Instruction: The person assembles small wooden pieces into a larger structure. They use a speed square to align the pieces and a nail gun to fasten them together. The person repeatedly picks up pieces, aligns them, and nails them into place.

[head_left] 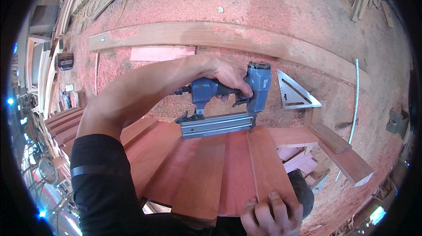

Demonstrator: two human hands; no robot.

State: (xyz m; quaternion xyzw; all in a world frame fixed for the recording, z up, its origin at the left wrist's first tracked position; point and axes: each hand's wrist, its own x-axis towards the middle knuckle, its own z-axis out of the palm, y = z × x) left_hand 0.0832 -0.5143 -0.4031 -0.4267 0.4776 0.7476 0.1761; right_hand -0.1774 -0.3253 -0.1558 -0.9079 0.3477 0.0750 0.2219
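Observation:
A blue nail gun (pixel 260 88) with a silver magazine sits in the middle, my left hand (pixel 229 76) wrapped around its handle. Its nose rests at the far end of a reddish wooden slat (pixel 269 161), touching or nearly so. At the slat's near end, my right hand (pixel 271 217) curls its fingers over the edge and grips it. More slats (pixel 200 170) lie side by side to the left, spread like a fan, with redder wood between them. A wooden frame piece (pixel 340 159) extends to the right of the gripped slat.
A metal triangle square (pixel 301 94) lies on the sawdust-covered floor right of the nail gun. Farther right is a long pale measuring strip (pixel 356 91). One long board (pixel 211 34) crosses the floor beyond my hands. Stacked timber (pixel 63 124) stands at the left.

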